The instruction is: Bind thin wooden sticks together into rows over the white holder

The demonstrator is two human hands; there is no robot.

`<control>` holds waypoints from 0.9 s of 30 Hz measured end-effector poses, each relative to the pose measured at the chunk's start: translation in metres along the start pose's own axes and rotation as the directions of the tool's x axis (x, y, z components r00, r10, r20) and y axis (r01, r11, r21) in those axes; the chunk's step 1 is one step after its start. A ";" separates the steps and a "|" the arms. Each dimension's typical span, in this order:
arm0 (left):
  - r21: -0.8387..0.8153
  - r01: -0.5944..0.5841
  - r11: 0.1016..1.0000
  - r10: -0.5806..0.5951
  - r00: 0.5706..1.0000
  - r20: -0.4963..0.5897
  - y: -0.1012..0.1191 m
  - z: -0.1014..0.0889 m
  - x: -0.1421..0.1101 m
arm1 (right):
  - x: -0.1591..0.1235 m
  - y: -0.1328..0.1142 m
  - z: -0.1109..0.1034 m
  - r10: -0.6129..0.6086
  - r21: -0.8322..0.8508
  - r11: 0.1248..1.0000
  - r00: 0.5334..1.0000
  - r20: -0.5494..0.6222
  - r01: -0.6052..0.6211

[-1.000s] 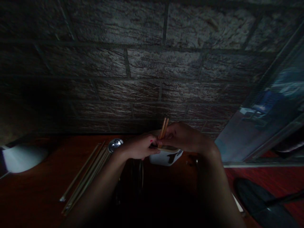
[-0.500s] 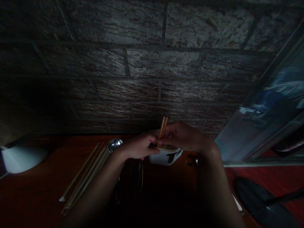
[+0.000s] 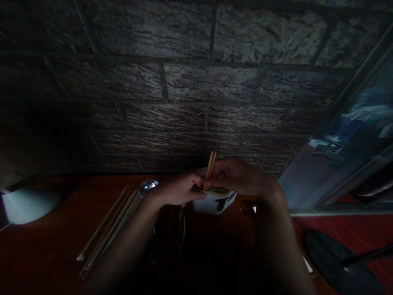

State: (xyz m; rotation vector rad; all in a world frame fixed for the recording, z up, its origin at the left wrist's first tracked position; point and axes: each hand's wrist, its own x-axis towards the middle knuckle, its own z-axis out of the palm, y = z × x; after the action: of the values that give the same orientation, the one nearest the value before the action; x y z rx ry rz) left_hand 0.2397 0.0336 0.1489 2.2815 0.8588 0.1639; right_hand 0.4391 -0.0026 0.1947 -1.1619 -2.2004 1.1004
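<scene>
The right hand (image 3: 229,175) is closed around a pair of wooden chopsticks (image 3: 210,169), its fingers pinched about them, with their upper ends rising above the hand and leaning slightly to the right. The chopsticks slant down to the opening of a white bowl (image 3: 210,204) that has dark marks on its side; how far they reach inside is hidden. The left hand (image 3: 181,189), with a small red spot near the thumb, is partly curled at the left side of the bowl, its fingers at the rim and close to the lower part of the chopsticks. Whether it grips the rim or something over the opening cannot be told. The bowl is on a reddish-brown wooden tabletop (image 3: 39,250), near the foot of a stone-block wall (image 3: 184,82). Just beside the left forearm is a shiny round metal dish (image 3: 148,187), and a group of long thin sticks (image 3: 112,227) lies slantwise on the tabletop, partly behind that forearm. Farther left is a pale, rounded object (image 3: 30,205), too dim to name. To the right, past the right forearm, a glass panel (image 3: 302,180) stands beside the wall, and a dark round base (image 3: 337,258) rests on a red floor (image 3: 353,225).
</scene>
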 end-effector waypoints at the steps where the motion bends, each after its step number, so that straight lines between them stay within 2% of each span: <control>1: 0.003 -0.002 1.000 0.002 1.000 -0.008 0.000 0.000 0.000 | 0.000 0.000 0.000 0.006 -0.009 1.000 1.000 -0.005 -0.007; 8: 0.046 0.015 0.999 -0.015 1.000 -0.012 0.001 0.001 0.001 | 0.000 0.000 -0.001 0.024 -0.151 0.988 0.997 -0.070 -0.035; 16: 0.033 0.031 0.999 -0.030 0.999 -0.020 -0.001 0.003 0.001 | 0.001 0.004 0.000 0.004 -0.109 0.994 0.999 -0.031 -0.007; 27: -0.037 0.014 0.999 -0.014 1.000 -0.008 -0.001 0.003 0.001 | 0.001 0.003 0.001 0.008 -0.104 0.995 0.999 -0.035 -0.012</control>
State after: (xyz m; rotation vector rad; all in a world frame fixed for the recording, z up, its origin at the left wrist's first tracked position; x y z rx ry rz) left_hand 0.2410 0.0327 0.1460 2.2416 0.8683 0.1813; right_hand 0.4393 -0.0007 0.1917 -1.2271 -2.2508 0.9720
